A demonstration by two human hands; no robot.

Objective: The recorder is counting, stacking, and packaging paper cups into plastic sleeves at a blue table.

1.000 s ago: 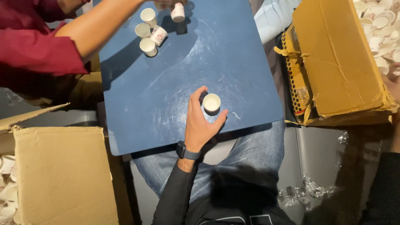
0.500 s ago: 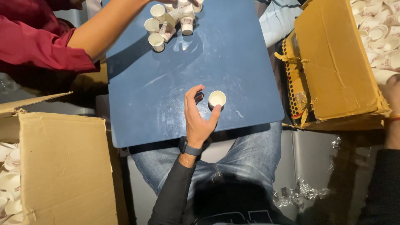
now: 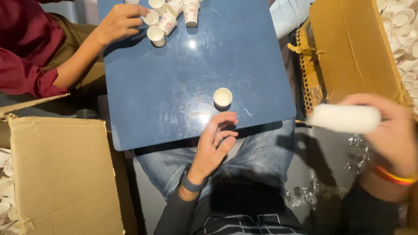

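- Left hand (image 3: 215,141) at lower centre, fingers spread, holding nothing, just below cup (image 3: 223,96) upright on blue table (image 3: 174,87).
- Right hand (image 3: 385,135) at right edge, clasping blurred white roll (image 3: 344,118).
- Co-worker's hand (image 3: 119,21) at upper left, touching cups (image 3: 167,17).

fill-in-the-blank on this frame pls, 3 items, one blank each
1. The left hand hovers just short of a single white ____ standing on the blue table.
2. The right hand holds a white stack of cups lying ____.
3. The co-worker's hand touches cups at the table's ____ edge.

Missing: cup; sideways; far
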